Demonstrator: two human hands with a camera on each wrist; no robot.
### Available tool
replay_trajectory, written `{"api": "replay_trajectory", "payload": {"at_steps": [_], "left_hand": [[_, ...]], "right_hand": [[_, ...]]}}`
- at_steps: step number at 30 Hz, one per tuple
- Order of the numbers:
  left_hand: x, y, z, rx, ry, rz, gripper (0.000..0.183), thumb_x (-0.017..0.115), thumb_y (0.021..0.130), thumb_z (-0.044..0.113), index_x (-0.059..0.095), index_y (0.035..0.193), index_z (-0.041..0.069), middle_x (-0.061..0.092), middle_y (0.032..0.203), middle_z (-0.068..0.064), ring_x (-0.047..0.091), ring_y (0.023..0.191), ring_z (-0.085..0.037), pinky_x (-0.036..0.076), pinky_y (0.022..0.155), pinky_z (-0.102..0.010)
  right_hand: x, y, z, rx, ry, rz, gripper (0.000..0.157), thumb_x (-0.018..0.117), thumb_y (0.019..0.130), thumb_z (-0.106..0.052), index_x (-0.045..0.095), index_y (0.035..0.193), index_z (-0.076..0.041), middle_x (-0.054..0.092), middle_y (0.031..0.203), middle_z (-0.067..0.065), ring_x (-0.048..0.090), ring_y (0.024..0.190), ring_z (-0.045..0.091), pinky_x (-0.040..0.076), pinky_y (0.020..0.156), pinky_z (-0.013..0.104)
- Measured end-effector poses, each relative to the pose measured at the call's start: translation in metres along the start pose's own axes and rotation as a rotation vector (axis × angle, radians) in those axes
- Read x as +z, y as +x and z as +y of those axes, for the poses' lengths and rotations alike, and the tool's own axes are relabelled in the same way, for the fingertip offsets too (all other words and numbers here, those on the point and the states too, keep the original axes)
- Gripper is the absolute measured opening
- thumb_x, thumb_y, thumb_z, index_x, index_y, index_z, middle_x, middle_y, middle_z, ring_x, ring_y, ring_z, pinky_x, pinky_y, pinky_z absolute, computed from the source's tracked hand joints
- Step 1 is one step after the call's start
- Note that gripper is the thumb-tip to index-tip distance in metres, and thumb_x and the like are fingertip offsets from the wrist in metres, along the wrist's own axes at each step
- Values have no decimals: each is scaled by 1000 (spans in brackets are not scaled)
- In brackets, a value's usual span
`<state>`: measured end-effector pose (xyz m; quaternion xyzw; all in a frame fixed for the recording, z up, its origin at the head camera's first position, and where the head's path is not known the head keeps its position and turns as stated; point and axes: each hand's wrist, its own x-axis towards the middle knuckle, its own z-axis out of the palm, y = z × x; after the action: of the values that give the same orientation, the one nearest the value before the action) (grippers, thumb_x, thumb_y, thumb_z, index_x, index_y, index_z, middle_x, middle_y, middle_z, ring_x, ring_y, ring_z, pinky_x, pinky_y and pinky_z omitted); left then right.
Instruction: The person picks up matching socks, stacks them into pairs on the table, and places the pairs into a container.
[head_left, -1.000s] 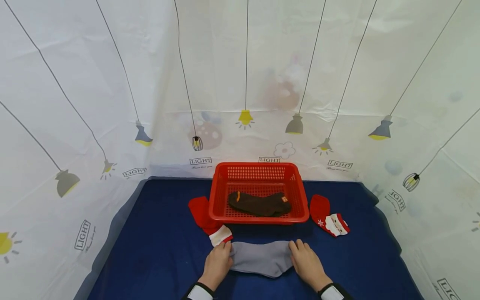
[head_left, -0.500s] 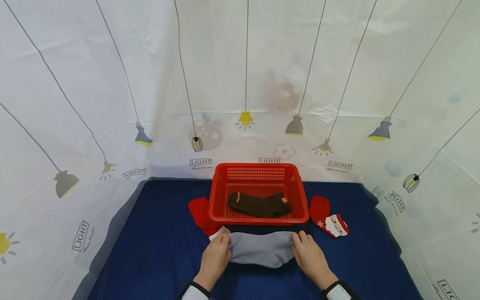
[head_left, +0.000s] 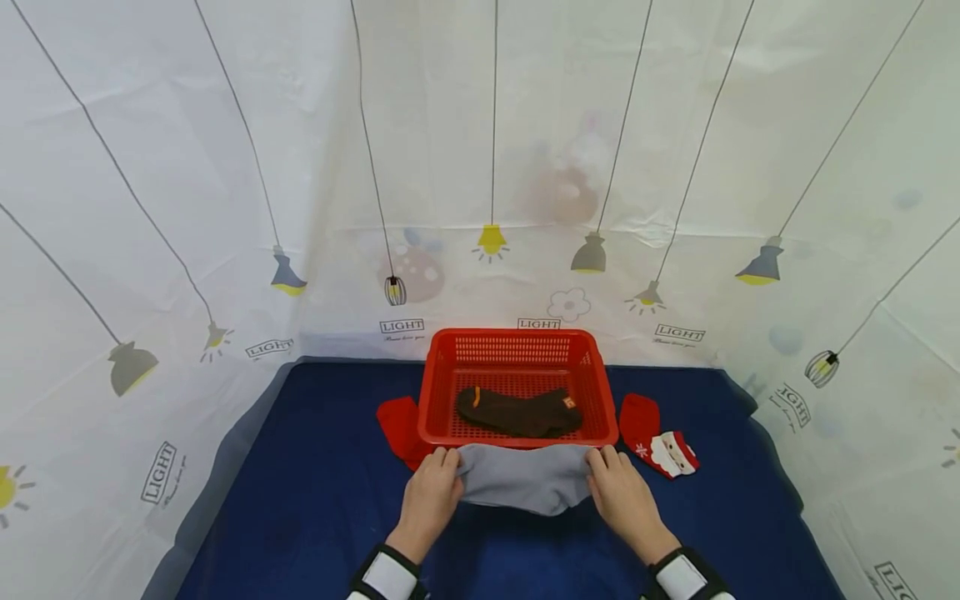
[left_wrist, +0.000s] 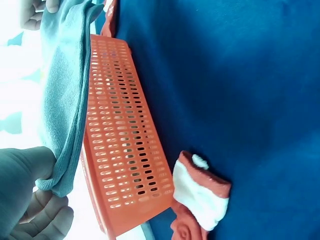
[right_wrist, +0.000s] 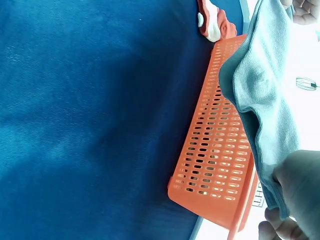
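Observation:
A grey sock (head_left: 525, 479) is stretched level between my two hands, raised off the table in front of the basket. My left hand (head_left: 429, 500) pinches one end between thumb and fingers, as the left wrist view also shows of the sock (left_wrist: 65, 90). The other end is pinched by my right hand (head_left: 626, 504). Just beyond, the red plastic basket (head_left: 517, 333) holds a dark brown sock (head_left: 517, 412) lying flat, with orange marks on it. In the right wrist view the grey sock (right_wrist: 265, 95) sags and folds along its lower edge.
Left of the basket lies a red sock (head_left: 401, 425), its white cuff (left_wrist: 200, 195) hidden from the head view. On the right is another red sock (head_left: 652, 437) with a Santa face. Dark blue cloth (head_left: 315, 500) covers the table, and a lamp-printed white sheet (head_left: 480, 125) hangs behind.
Both hands have lifted the grey sock and carried it forward, from nearer the table's front up to the basket's near rim. The basket and the other socks have stayed in place.

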<state>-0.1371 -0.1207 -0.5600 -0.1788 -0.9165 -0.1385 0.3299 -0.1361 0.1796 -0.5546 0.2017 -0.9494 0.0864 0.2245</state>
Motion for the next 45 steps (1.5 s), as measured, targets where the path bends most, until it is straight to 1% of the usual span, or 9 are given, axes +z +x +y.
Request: {"api": "replay_trajectory", "payload": {"at_steps": [5,10,16,20,25,30,33,39,45], "left_hand": [[1,7,-3,-1,-2,9,34,80,62,-4,58,84,8,54,74,-6,57,63,-22,47,50,-31],[1,15,-6,-16,-14,0,32,80,65,-4,58,85,8,54,74,-6,57,64,-22,48,50,-30],[3,23,-9,-38,-23,-34,29,80,69,-3,59,86,8,54,74,-6,56,62,-21,47,50,-29],[6,29,-12,-53,-35,-42,28,79,70,-4,59,86,7,55,75,-7,56,63,-22,49,52,-30],[10,37,-17,-63,-54,-56,26,76,70,-6,58,86,5,55,75,-8,57,63,-24,49,52,-32],[14,47,-24,-65,-66,-89,26,75,72,-6,59,87,6,59,78,-8,60,65,-25,51,55,-34],[16,56,-27,-76,-81,-117,25,75,73,-5,59,89,6,60,79,-9,61,66,-26,52,56,-35],[20,75,-33,-114,-83,-170,22,74,76,-4,61,90,7,60,80,-8,62,68,-26,52,55,-34],[24,87,-34,-125,-91,-198,21,74,77,-5,61,91,6,61,81,-10,63,70,-29,53,57,-37]], "right_hand": [[0,6,1,-1,8,33,39,86,73,-2,57,99,-5,52,85,10,51,70,24,44,58,30],[3,15,3,0,40,78,36,83,75,0,58,102,-2,54,86,13,53,71,26,47,60,34],[6,25,5,12,48,102,36,82,75,1,58,103,-2,55,86,13,53,70,27,48,60,35],[7,32,6,15,52,107,37,81,75,2,57,103,-2,55,85,13,54,70,27,47,59,35],[8,40,8,28,72,88,34,80,77,3,57,102,-2,55,85,14,55,70,29,47,59,35],[7,50,10,55,98,49,30,77,80,2,57,102,-1,57,88,16,58,74,32,51,62,38],[6,58,12,70,107,28,29,76,81,2,58,103,-1,58,89,17,58,75,33,52,63,40],[6,74,16,86,107,6,27,75,83,1,58,103,-1,58,89,18,57,75,34,51,62,40],[8,85,20,96,111,-14,25,73,83,1,57,102,-1,57,90,19,56,75,35,50,60,42]]}}
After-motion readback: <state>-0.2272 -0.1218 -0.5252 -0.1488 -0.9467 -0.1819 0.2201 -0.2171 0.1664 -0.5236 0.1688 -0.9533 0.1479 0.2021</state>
